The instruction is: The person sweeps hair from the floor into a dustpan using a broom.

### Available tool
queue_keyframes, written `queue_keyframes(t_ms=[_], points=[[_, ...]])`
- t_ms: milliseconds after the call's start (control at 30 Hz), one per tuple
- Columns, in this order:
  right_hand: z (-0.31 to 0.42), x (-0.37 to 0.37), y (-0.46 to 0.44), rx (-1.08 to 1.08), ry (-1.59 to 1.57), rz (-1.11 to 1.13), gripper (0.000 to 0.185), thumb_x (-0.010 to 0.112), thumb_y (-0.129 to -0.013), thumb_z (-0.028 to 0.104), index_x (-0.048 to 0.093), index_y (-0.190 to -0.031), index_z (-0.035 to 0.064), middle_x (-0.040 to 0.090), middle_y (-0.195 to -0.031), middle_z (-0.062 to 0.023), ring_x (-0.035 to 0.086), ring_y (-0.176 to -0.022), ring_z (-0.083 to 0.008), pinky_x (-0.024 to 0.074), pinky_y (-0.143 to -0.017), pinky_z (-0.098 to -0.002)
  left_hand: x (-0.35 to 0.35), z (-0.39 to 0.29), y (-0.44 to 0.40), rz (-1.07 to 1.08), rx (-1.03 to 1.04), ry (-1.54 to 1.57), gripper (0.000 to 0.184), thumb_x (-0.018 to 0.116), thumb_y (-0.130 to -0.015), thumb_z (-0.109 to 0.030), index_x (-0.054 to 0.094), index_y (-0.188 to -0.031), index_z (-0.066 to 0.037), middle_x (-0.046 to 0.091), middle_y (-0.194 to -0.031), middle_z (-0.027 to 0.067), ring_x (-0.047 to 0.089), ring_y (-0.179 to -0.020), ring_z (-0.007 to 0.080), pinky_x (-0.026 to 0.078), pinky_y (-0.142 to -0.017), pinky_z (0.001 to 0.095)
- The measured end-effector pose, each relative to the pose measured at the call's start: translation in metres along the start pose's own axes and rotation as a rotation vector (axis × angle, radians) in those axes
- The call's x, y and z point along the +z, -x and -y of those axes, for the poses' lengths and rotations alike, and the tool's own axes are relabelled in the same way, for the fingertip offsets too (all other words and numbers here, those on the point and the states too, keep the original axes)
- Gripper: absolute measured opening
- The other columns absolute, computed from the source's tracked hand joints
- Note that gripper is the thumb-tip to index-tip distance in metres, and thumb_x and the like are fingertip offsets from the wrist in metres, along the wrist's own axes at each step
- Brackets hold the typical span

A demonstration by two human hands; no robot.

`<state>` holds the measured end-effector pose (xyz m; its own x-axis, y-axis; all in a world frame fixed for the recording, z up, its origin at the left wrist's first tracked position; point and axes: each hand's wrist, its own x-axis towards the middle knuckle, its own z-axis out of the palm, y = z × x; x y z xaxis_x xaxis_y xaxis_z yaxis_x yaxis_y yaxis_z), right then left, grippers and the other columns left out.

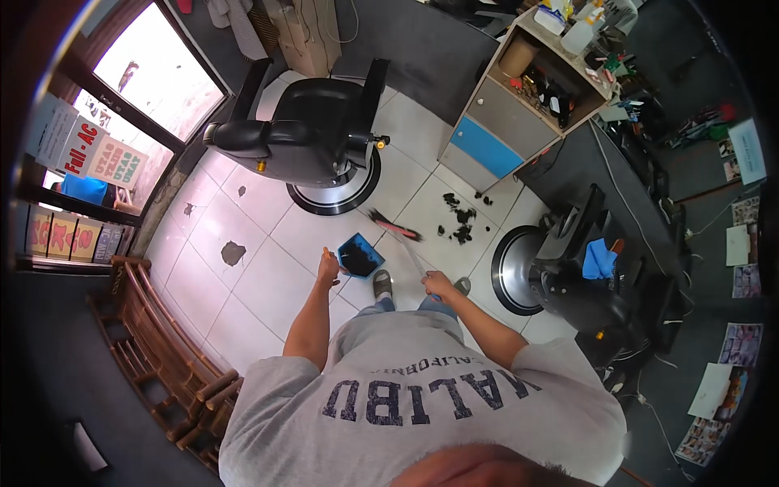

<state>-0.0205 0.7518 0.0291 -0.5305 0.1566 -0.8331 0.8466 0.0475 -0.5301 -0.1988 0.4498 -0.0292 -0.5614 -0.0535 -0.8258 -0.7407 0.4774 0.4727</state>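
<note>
A blue dustpan (359, 255) with dark hair clippings in it is beside my left hand (328, 268), whose fingers are closed at its handle. My right hand (438, 284) is wrapped round the handle of a broom. The broom's red and black head (395, 226) rests on the tiles just right of and beyond the dustpan, apart from it. Several clumps of black hair (463, 217) lie on the floor to the right of the broom head.
A black barber chair (312, 130) stands ahead on the left, another (580, 296) on the right with a blue cloth (600, 259). A cabinet (507, 114) is at the upper right. A bamboo bench (154, 349) runs along the left, near the glass door (150, 73).
</note>
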Motion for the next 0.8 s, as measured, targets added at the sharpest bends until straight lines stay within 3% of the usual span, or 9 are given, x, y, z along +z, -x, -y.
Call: queue_keyframes(t_ms=[33, 167, 267, 367, 533, 667, 800], points=[[0.004, -0.002, -0.003, 0.047, 0.004, 0.008, 0.024, 0.059, -0.085, 0.015, 0.058, -0.105, 0.0010, 0.052, -0.066, -0.0064, 0.049, -0.052, -0.0159, 0.0351, -0.040, -0.0323, 0.000, 0.004, -0.003, -0.008, -0.003, -0.010, 0.037, 0.034, -0.097, -0.044, 0.044, -0.119, -0.016, 0.059, -0.081, 0.0088, 0.045, -0.068, 0.0208, 0.049, -0.063, 0.0423], [-0.004, -0.007, -0.020, 0.196, 0.054, 0.024, 0.015, 0.057, -0.085, 0.016, 0.057, -0.093, 0.0026, 0.052, -0.066, -0.0076, 0.048, -0.052, -0.0175, 0.0342, -0.041, -0.0331, 0.003, 0.018, -0.024, 0.090, 0.003, 0.006, 0.040, 0.042, -0.097, -0.042, 0.041, -0.124, -0.013, 0.054, -0.073, 0.0086, 0.051, -0.060, 0.0186, 0.051, -0.058, 0.0414], [-0.023, -0.005, -0.021, 0.185, 0.087, 0.003, 0.011, 0.056, -0.084, 0.015, 0.055, -0.087, 0.0044, 0.052, -0.066, -0.0071, 0.046, -0.050, -0.0167, 0.0334, -0.042, -0.0333, 0.001, 0.002, 0.011, 0.082, 0.040, 0.040, 0.040, 0.042, -0.093, -0.047, 0.043, -0.116, -0.013, 0.059, -0.082, 0.0095, 0.048, -0.071, 0.0209, 0.050, -0.068, 0.0446], [-0.034, -0.005, -0.018, 0.341, -0.064, -0.013, 0.009, 0.056, -0.085, 0.014, 0.054, -0.083, 0.0054, 0.051, -0.065, -0.0063, 0.044, -0.049, -0.0155, 0.0312, -0.042, -0.0325, -0.002, -0.006, 0.024, 0.016, 0.068, 0.056, 0.045, 0.044, -0.095, -0.045, 0.039, -0.127, -0.014, 0.062, -0.079, 0.0096, 0.055, -0.063, 0.0180, 0.050, -0.061, 0.0426], [-0.013, -0.013, 0.008, 0.125, -0.138, -0.088, 0.008, 0.053, -0.085, 0.012, 0.053, -0.082, 0.0052, 0.049, -0.062, -0.0050, 0.041, -0.046, -0.0143, 0.0280, -0.039, -0.0316, -0.014, -0.008, 0.018, 0.043, 0.070, -0.020, 0.057, 0.040, -0.094, -0.052, 0.034, -0.136, -0.013, 0.066, -0.085, 0.0136, 0.061, -0.062, 0.0199, 0.051, -0.060, 0.0441], [-0.003, -0.007, -0.001, 0.080, -0.121, -0.106, 0.009, 0.051, -0.086, 0.013, 0.053, -0.081, 0.0051, 0.048, -0.060, -0.0055, 0.040, -0.043, -0.0144, 0.0264, -0.037, -0.0307, -0.015, -0.001, 0.007, 0.067, 0.096, -0.062, 0.067, 0.033, -0.094, -0.060, 0.027, -0.138, -0.011, 0.065, -0.087, 0.0169, 0.062, -0.063, 0.0249, 0.051, -0.062, 0.0493], [-0.002, 0.013, -0.032, 0.162, 0.018, 0.047, 0.013, 0.052, -0.088, 0.016, 0.050, -0.079, 0.0063, 0.048, -0.060, -0.0056, 0.042, -0.044, -0.0145, 0.0266, -0.036, -0.0297, -0.008, -0.009, 0.009, 0.066, 0.087, -0.095, 0.068, 0.032, -0.094, -0.061, 0.021, -0.139, -0.011, 0.064, -0.085, 0.0175, 0.062, -0.060, 0.0267, 0.052, -0.063, 0.0525]])
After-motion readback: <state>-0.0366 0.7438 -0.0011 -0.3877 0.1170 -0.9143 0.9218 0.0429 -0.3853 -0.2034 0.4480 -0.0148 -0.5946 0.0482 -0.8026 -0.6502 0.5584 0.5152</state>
